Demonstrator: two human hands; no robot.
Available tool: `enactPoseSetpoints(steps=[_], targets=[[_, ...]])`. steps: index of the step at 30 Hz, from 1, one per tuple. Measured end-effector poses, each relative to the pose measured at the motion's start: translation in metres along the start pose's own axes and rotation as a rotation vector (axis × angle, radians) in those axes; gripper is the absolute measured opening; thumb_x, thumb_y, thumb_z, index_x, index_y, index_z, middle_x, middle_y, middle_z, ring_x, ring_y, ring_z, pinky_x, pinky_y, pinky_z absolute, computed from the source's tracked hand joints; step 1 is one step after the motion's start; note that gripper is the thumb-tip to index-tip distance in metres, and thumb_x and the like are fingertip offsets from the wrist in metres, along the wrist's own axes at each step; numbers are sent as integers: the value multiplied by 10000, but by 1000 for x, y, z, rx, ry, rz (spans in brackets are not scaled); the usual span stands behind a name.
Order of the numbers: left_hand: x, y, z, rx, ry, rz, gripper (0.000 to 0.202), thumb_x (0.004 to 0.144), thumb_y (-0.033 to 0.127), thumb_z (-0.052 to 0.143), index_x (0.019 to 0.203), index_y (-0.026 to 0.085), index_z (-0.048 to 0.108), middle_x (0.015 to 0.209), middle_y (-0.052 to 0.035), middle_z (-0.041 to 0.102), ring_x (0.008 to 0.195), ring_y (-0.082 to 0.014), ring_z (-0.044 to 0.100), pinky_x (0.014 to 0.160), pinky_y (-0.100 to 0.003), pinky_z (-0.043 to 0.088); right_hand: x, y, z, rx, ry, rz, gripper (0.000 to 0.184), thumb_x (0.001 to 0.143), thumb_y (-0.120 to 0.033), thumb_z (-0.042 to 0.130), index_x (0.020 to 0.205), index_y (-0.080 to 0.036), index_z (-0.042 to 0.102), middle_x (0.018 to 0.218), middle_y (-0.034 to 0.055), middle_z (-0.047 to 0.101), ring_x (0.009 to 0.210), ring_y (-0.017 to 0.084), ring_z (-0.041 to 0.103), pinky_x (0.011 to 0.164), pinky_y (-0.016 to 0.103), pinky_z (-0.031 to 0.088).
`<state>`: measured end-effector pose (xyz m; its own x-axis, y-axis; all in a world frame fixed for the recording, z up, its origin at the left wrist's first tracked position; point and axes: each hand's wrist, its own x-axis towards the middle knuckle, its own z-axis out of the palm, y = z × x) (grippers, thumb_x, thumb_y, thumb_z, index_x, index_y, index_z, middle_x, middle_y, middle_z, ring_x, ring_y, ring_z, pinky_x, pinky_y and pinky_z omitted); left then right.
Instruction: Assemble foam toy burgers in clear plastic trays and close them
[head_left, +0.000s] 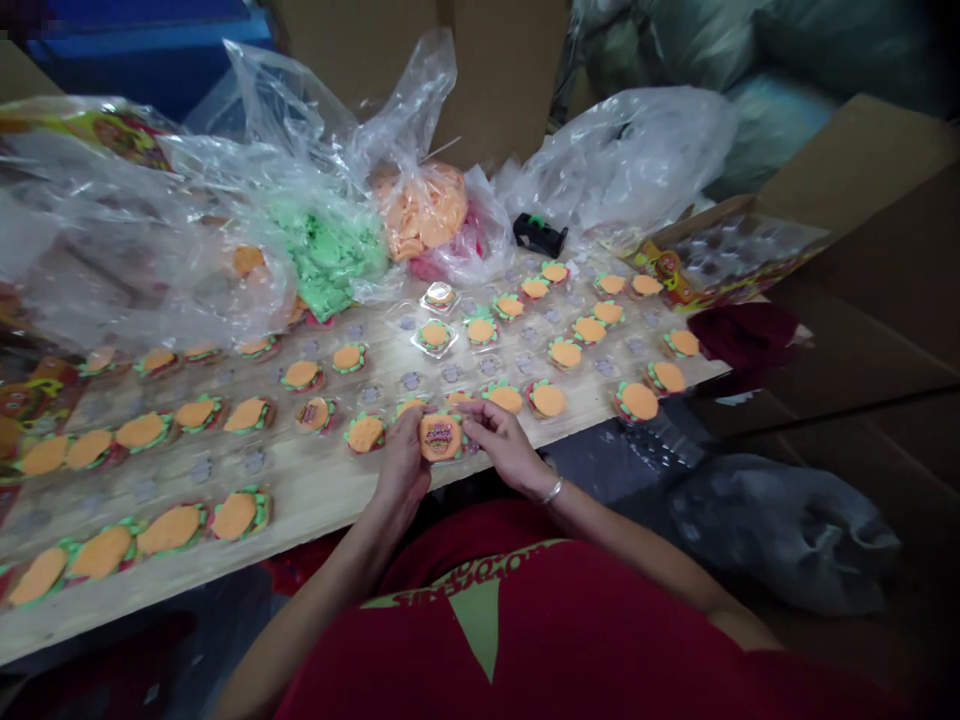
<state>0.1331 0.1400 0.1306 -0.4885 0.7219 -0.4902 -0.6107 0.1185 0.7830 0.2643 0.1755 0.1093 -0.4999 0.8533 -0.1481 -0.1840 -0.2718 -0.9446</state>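
A small toy burger (pixel 441 437) with a printed label on its orange top is held at the table's front edge, close to my body. My left hand (pixel 405 455) grips it from the left side. On its right, the fingers of my right hand (pixel 501 438) are pinched together at the burger's edge, with a bracelet on that wrist. Several similar toy burgers stand in rows around my hands, among them one (pixel 365 433) just left and another (pixel 547 398) to the right. A labelled burger (pixel 313 413) sits farther left.
Clear plastic trays with small grey pieces lie across the wooden table (pixel 322 490). Behind them are bags of green pieces (pixel 326 250) and orange pieces (pixel 424 205), plus a black tape dispenser (pixel 540 235). An open carton (pixel 750 250) stands at the right.
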Motion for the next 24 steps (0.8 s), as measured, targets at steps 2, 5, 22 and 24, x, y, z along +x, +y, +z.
enactPoseSetpoints(steps=[2, 5, 22, 24], targets=[[3, -3, 6, 4, 6, 21, 203, 587, 280, 689, 710, 133, 622, 625, 23, 629, 550, -107, 567, 523, -210, 432, 1, 2, -4, 0, 35, -16, 324, 753, -419, 687, 983, -199, 624, 762, -16, 544, 650, 101, 466, 572, 225, 407], [13, -7, 15, -12, 60, 91, 211, 599, 300, 692, 721, 146, 617, 659, 32, 622, 576, -103, 570, 543, -210, 436, 2, 5, -6, -2, 90, -42, 310, 762, -434, 679, 958, -208, 597, 784, -15, 534, 676, 110, 474, 609, 238, 432], [22, 5, 47, 70, 70, 147, 181, 725, 358, 613, 812, 202, 587, 761, 22, 591, 680, -126, 563, 609, -223, 462, 24, -4, -18, 354, 162, 130, 379, 573, -427, 828, 769, -194, 603, 677, -36, 552, 574, 94, 504, 591, 245, 449], [36, 13, 41, 222, 11, 174, 196, 713, 391, 601, 794, 213, 583, 746, 9, 603, 681, -157, 579, 618, -258, 480, 33, -10, -21, 300, 71, 180, 384, 558, -414, 835, 739, -186, 585, 649, -40, 548, 560, 96, 513, 586, 250, 453]])
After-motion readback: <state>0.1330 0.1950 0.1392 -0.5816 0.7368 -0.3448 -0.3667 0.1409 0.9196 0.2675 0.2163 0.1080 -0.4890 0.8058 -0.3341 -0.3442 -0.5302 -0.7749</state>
